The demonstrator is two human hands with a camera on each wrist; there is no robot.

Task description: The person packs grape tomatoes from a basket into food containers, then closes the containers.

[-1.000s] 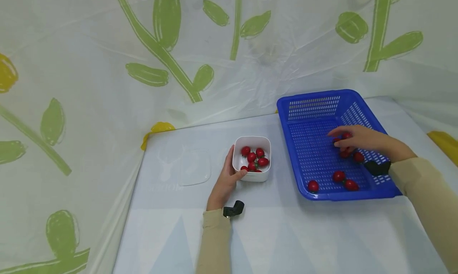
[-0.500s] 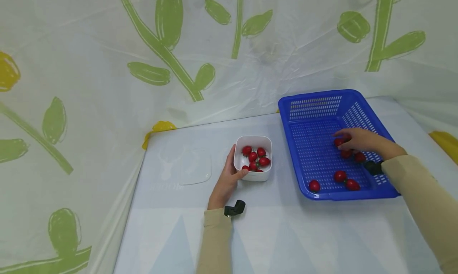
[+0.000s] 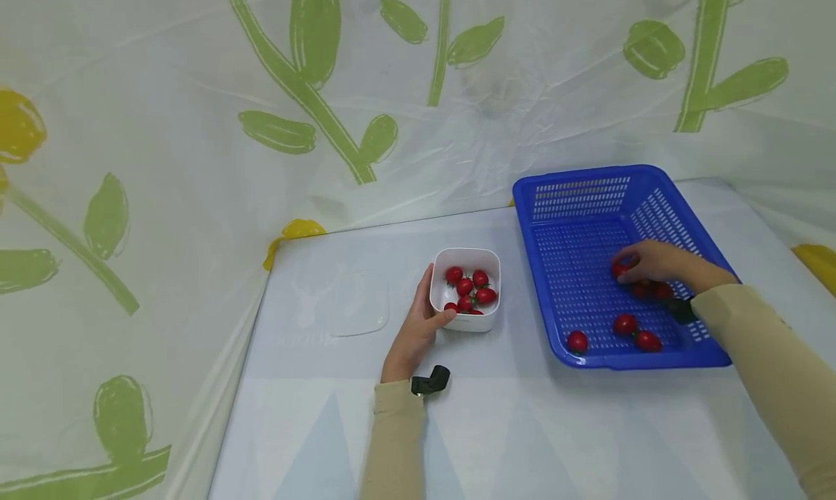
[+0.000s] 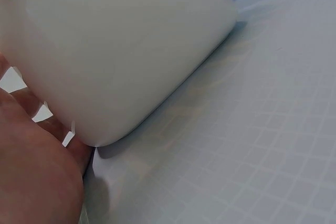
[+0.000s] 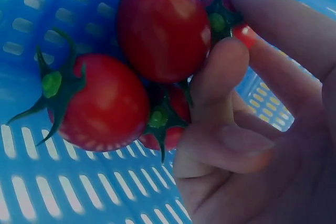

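My left hand (image 3: pixel 414 329) grips a small square white container (image 3: pixel 466 323), with the thumb over its near rim and the fingers along its left side. Several red cherry tomatoes (image 3: pixel 464 287) lie inside it. In the left wrist view the container's white wall (image 4: pixel 126 51) fills the upper left. My right hand (image 3: pixel 666 260) is down in the blue basket (image 3: pixel 534 282), pinching a cherry tomato (image 3: pixel 617 270) between thumb and fingers. Other tomatoes (image 5: pixel 105 103) with green calyxes lie close to the fingers in the right wrist view, partly hidden in the head view.
Three more tomatoes (image 3: pixel 625 324) lie near the basket's front edge. A clear lid (image 3: pixel 362 308) lies flat on the white-covered table (image 3: pixel 509 427), left of the container. A flower-printed sheet (image 3: pixel 196 159) hangs behind the table.
My right hand has lowered towards the tomatoes and drawn its fingers in around one, which has shifted slightly nearer. The left hand keeps its hold on the container. The view has shifted slightly.
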